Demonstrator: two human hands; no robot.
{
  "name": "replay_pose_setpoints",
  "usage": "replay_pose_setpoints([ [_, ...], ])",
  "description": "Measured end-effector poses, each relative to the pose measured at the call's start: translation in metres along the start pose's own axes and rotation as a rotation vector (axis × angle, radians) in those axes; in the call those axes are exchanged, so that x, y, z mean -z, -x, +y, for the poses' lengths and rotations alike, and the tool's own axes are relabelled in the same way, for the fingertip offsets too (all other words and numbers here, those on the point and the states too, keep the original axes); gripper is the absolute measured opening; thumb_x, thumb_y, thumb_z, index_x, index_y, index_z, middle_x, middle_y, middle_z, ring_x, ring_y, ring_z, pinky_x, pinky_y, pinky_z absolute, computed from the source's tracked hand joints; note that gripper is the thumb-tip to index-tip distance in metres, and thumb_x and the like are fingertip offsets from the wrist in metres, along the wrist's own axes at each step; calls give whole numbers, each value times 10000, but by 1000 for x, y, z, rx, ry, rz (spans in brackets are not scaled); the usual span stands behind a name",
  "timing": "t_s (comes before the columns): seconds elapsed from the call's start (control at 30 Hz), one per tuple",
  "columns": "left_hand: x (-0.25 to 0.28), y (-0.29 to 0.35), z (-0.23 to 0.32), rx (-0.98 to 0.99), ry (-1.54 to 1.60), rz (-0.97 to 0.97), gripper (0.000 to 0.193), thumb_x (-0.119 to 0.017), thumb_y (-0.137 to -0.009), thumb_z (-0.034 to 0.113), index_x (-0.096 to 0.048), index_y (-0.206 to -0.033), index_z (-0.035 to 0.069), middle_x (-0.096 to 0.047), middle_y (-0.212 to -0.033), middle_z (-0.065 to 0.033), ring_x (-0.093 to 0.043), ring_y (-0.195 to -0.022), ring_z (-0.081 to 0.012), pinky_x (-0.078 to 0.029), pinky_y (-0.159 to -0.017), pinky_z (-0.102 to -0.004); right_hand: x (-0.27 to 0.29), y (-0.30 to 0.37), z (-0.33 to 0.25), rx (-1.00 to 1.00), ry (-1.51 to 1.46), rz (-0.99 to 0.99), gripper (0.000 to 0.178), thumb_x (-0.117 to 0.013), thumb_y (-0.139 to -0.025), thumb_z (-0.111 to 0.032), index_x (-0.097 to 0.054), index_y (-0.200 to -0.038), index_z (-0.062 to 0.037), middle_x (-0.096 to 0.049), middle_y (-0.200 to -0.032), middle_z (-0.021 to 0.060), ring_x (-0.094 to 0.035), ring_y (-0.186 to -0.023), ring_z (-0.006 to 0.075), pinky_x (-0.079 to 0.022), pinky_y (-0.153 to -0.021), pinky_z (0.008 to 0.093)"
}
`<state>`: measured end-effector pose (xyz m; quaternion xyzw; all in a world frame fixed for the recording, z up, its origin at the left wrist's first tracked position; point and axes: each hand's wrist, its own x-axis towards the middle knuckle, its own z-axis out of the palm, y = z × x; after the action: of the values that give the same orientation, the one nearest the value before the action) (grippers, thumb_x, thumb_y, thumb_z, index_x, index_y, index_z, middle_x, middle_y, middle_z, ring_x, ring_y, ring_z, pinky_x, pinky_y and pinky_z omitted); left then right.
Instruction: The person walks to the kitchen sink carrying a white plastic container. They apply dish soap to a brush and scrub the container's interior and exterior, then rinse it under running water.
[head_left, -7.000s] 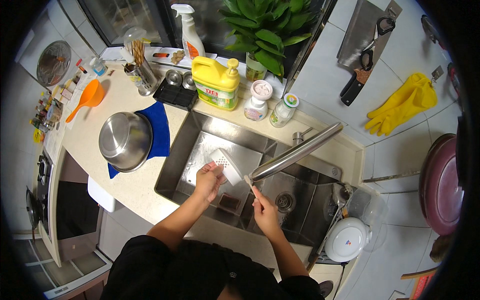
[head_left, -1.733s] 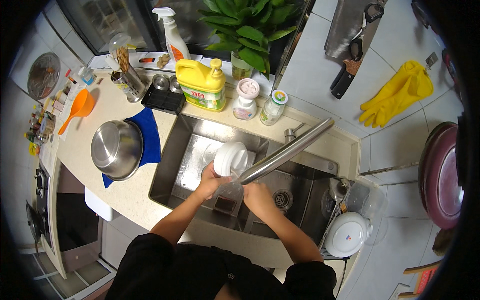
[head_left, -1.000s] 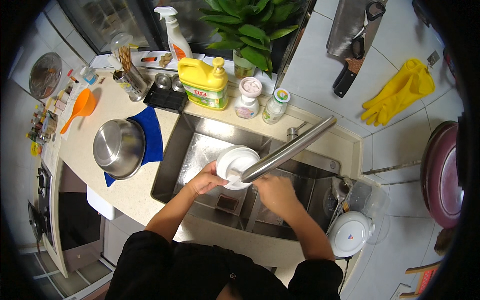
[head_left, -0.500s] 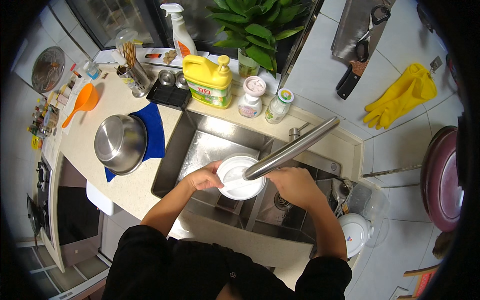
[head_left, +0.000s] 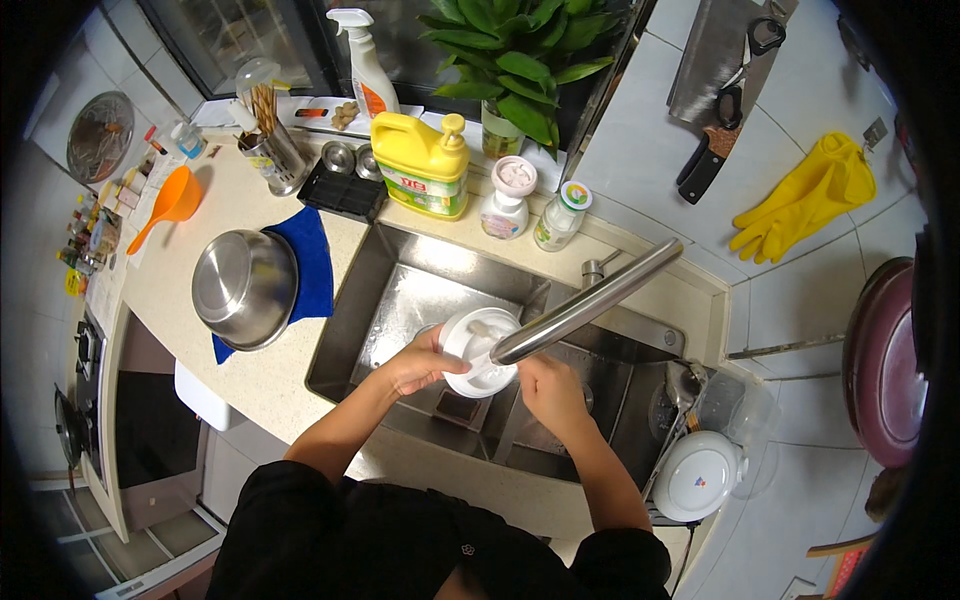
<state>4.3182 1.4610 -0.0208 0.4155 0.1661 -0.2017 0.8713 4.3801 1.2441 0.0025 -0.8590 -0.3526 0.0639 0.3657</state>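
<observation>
A round white bowl [head_left: 462, 345] is tilted over the double steel sink [head_left: 400, 300], right under the end of the steel faucet [head_left: 590, 300]. Water appears to run into it. My left hand [head_left: 423, 365] grips its left rim, thumb on top and fingers underneath. At the lower right of the same bowl, my right hand [head_left: 550, 390] is closed against the rim, its fingertips partly hidden. The faucet spout covers part of the bowl's right side.
An upturned steel basin [head_left: 240, 285] lies on a blue cloth [head_left: 308, 262] left of the sink. Behind stand a yellow detergent jug [head_left: 420, 165], a foam pump bottle [head_left: 505, 205] and a glass jar [head_left: 562, 218]. White plates [head_left: 697, 478] and utensils [head_left: 683, 385] crowd the right edge.
My right hand has slid down and left along the bowl's rim, its forearm swinging inward. The bowl is turned and tilted differently, while my left hand has shifted slightly right.
</observation>
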Motion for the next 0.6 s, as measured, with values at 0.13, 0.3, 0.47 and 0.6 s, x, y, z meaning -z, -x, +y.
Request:
replay_pose_setpoints([
  [0.13,4,0,-4,-16,-91,17,589,-647,-665,-69,-448,-1208,37,-573,-1065,-77,-575,-949,-161,-473,-830,-293,-4,7,-21,61,-8,-57,198,-521,-773,-16,-607,-934,-94,-564,-698,144,-567,-638,337,-451,-543,408],
  [0.3,4,1,-9,-68,-221,85,582,-650,-644,-66,-463,-1188,20,-580,-1045,-72,-567,-945,-148,-468,-810,-277,-13,7,-1,74,-6,30,415,-534,-762,-34,-583,-1141,-196,-564,-683,128,-557,-567,328,-455,-510,404],
  [0.47,4,3,-13,-104,-263,177,560,-653,-638,-54,-471,-1165,2,-583,-1039,-76,-571,-928,-146,-466,-794,-260,-14,5,-11,62,79,-16,244,-563,-784,-93,-624,-1019,-120,-582,-679,128,-584,-560,293,-472,-503,389],
  [0.6,-1,7,-9,-95,-194,194,543,-655,-633,-47,-483,-1146,3,-587,-1020,-74,-573,-918,-150,-459,-807,-269,-21,10,-13,78,31,20,246,-560,-782,-81,-630,-1013,-123,-575,-650,127,-581,-555,294,-462,-494,399],
])
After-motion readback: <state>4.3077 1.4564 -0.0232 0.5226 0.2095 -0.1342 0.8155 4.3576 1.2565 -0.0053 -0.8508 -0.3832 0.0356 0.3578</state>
